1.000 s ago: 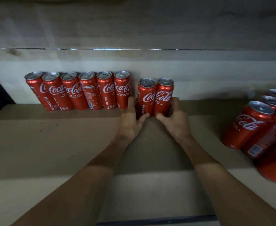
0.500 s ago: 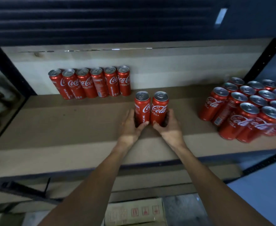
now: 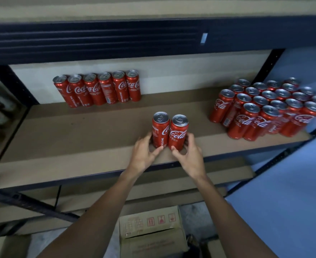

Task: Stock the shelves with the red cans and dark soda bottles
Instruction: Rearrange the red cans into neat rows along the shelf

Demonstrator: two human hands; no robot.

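Two tall red cans stand side by side near the front edge of the brown shelf board (image 3: 78, 138). My left hand (image 3: 144, 155) grips the base of the left can (image 3: 160, 129), fingers curled round its left side and thumb in front. The right can (image 3: 177, 132) is gripped low down by my right hand (image 3: 190, 155). A row of several red cans (image 3: 97, 89) stands against the back wall at the left. A dense block of several red cans (image 3: 269, 108) fills the shelf's right end.
A dark metal beam (image 3: 97, 40) of the upper shelf runs overhead. An upright post (image 3: 13, 84) bounds the left side, with dim objects beyond it. Below the shelf sits an open cardboard box (image 3: 151, 231). A blue surface (image 3: 284, 183) lies to the right.
Both cans, held in my hands, have come away from the back row toward the shelf's front edge. The view has pulled back, showing the upper beam, the box below and more of the right block.
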